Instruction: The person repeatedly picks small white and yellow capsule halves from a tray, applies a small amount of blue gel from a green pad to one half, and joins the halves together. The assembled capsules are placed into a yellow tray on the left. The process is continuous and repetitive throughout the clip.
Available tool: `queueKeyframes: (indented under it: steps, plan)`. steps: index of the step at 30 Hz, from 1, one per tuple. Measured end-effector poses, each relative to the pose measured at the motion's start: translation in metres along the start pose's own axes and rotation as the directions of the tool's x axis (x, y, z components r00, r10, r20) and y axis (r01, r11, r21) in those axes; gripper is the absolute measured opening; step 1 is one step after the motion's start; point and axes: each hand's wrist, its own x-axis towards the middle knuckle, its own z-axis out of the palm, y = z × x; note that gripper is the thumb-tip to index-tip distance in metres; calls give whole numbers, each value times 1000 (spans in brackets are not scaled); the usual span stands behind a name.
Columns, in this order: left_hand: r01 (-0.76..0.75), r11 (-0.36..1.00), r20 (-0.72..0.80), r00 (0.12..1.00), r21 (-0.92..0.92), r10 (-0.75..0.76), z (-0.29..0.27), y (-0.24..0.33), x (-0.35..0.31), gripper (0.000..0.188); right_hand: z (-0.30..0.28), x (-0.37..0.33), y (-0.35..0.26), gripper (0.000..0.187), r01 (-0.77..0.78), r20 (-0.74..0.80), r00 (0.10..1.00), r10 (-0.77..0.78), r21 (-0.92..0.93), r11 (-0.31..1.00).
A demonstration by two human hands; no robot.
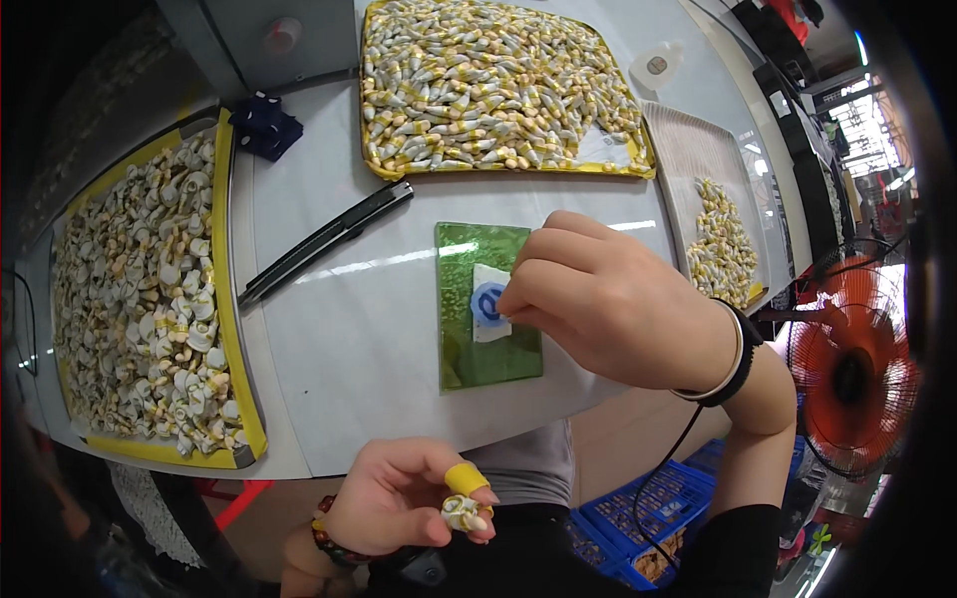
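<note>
My left hand (394, 503) is closed near the table's front edge, pinching a small coiled white and yellowish piece (462, 513) between thumb and fingers. A yellow band (467, 478) wraps one of its fingers. My right hand (613, 299) is bent over a green glass plate (461, 364), with thumb and fingertips pressed together. Those fingertips touch the right side of a white pad (488, 332) that carries a round blue smear (485, 304). Whatever the right fingers grip, if anything, is hidden.
Yellow-rimmed trays stand at the back (508, 173) and left (224, 299), full of small white and yellow pieces. A paler tray (688, 140) holds fewer. A long black tool (329, 239), dark cloth (265, 125) and white bottle (656, 65) lie about. Right: red fan (852, 374), blue crates (638, 508).
</note>
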Motion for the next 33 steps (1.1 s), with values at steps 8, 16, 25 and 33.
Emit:
queueKeyframes:
  steps: [8, 16, 25, 33]
  plan:
    - [-200, 964, 40, 980, 174, 196, 6, 1, 4, 36, -1, 6, -4, 12, 49, 38, 998, -44, -134, 990]
    - [-432, 437, 131, 813, 789, 568, 10, 3, 6, 41, 6, -17, -48, 14, 188, -351, 936, -14, 467, 864]
    - [-481, 245, 328, 817, 842, 474, 10, 11, 8, 32, 26, -29, -56, 16, 269, -479, 877, -16, 465, 844]
    - [-452, 171, 347, 834, 875, 429, 14, 12, 12, 33, 16, -29, -54, 10, 288, -380, 919, -111, 449, 846]
